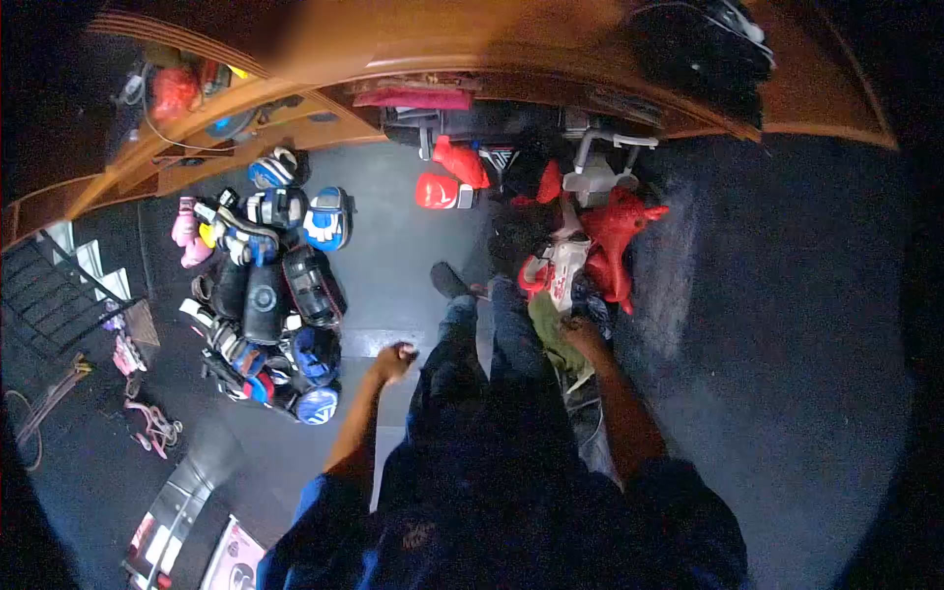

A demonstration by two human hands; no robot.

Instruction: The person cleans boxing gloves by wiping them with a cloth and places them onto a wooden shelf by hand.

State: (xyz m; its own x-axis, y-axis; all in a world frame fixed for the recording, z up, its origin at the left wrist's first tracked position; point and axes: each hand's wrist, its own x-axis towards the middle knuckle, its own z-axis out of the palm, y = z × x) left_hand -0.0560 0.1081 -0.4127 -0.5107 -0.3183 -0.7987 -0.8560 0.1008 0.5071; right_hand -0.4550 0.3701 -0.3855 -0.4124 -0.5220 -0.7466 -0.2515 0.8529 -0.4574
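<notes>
My left hand is beside my left leg over the grey floor, its fingers curled closed with nothing visible in them. By my right leg, my right hand is closed at the edge of a limp olive-green cloth item; its exact kind does not show. Just beyond that hand are a white and red piece of gear and a shiny red inflatable-looking animal toy. Dark, crumpled material lies around the green cloth, partly hidden by my forearm.
At left lies a pile of focus mitts and black pads, with pink boxing gloves beside it. Red boxing gloves lie ahead, below a wooden shelf. A black metal rack stands far left.
</notes>
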